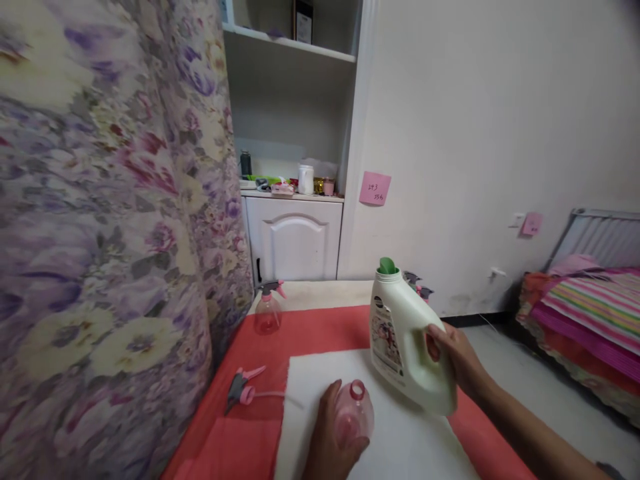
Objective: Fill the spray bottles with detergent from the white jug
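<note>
My right hand grips the handle of a large pale green detergent jug, which is tilted, its uncapped mouth showing a green spout. Around a clear pink spray bottle without its top, my left hand is closed; the bottle's open neck faces up. The jug is to the right of this bottle, apart from it. A grey and pink spray trigger with its thin tube lies on the table to the left. Farther back stands another pink spray bottle with its trigger fitted.
A white sheet lies over the red tablecloth. More spray triggers show partly behind the jug. A flowered curtain hangs close on the left. Behind the table is a white cabinet; a bed stands at right.
</note>
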The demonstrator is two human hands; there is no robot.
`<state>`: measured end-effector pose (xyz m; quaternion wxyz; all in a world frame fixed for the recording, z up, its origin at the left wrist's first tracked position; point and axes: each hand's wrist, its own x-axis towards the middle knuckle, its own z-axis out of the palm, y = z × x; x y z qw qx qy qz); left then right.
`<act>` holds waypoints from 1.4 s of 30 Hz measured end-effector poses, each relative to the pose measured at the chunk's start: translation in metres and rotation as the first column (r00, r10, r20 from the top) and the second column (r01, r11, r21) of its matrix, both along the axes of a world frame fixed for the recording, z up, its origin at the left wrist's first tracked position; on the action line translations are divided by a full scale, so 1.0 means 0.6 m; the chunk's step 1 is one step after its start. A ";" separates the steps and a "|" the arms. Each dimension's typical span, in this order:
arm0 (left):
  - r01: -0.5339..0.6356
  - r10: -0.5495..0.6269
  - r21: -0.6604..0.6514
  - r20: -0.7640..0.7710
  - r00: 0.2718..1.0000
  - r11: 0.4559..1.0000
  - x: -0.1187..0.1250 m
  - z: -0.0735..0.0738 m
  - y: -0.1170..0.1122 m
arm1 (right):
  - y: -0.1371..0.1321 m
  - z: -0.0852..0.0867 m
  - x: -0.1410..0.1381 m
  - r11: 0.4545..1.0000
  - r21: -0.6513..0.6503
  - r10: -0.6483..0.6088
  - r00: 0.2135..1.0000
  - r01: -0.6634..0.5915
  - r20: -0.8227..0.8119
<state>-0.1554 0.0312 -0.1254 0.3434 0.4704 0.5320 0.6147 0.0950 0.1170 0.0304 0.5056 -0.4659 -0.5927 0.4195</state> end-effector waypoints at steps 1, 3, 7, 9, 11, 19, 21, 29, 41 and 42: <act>0.001 -0.001 0.014 -0.008 1.000 1.000 -0.004 0.004 -0.001 | -0.012 0.010 0.014 1.000 -0.015 0.022 1.000 -0.022 0.006; 0.011 -0.010 0.038 -0.028 1.000 0.999 -0.015 0.015 -0.005 | -0.037 0.029 0.040 0.997 -0.047 0.062 0.998 -0.061 0.022; 0.053 -0.053 0.014 -0.030 0.998 0.998 -0.037 0.062 -0.009 | -0.081 0.057 0.084 0.973 -0.138 0.194 0.979 -0.184 0.064; 0.107 -0.107 0.008 -0.012 0.994 0.994 -0.041 0.096 -0.006 | -0.100 0.068 0.098 0.959 -0.172 0.244 0.965 -0.225 0.099; 0.167 -0.167 -0.002 -0.012 0.986 0.986 -0.040 0.129 0.002 | -0.115 0.078 0.105 0.947 -0.199 0.281 0.951 -0.252 0.132; 0.357 -0.355 -0.045 0.045 0.934 0.933 -0.021 0.159 0.037 | -0.131 0.091 0.110 0.891 -0.343 0.404 0.863 -0.298 0.302; 0.395 -0.392 -0.022 0.090 0.916 0.918 -0.019 0.149 0.039 | -0.129 0.092 0.104 0.877 -0.375 0.434 0.832 -0.301 0.346; 0.428 -0.426 0.019 0.156 0.891 0.904 -0.018 0.144 0.037 | -0.122 0.106 0.080 0.835 -0.442 0.527 0.709 -0.328 0.469; 0.421 -0.422 0.041 0.150 0.894 0.906 -0.018 0.142 0.033 | -0.119 0.135 0.063 0.854 -0.436 0.513 0.600 -0.284 0.614; 0.422 -0.423 0.042 0.151 0.894 0.906 -0.018 0.142 0.034 | -0.119 0.139 0.059 0.859 -0.431 0.506 0.583 -0.275 0.636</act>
